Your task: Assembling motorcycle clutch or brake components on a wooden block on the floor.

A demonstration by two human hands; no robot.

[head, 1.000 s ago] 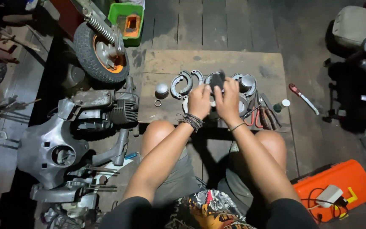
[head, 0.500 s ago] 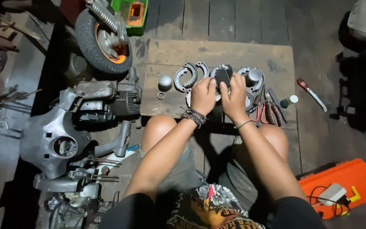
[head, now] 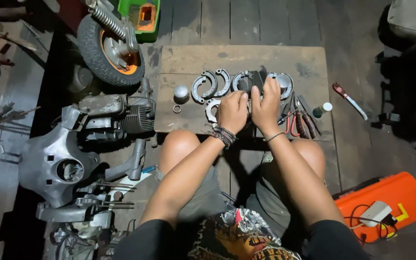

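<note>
My left hand [head: 232,110] and my right hand [head: 266,108] are side by side over a wooden board [head: 246,58], both closed on a small dark metal part [head: 255,80] held between the fingertips. Curved grey brake shoes [head: 211,83] lie just left of the hands. A round metal drum part [head: 284,84] sits right behind my right hand. A small domed metal cap [head: 181,92] and a ring [head: 176,109] lie further left on the board.
Pliers and hand tools [head: 300,120] lie right of my right hand, with a small bottle [head: 322,110] and a red-handled wrench [head: 348,100]. A scooter wheel [head: 109,45], engine [head: 116,115] and grey body shell [head: 56,161] lie left. An orange case [head: 386,204] sits bottom right.
Both hands stay together on the small dark part; they have shifted slightly on the board as the view moved. Nothing was picked up or let go.
</note>
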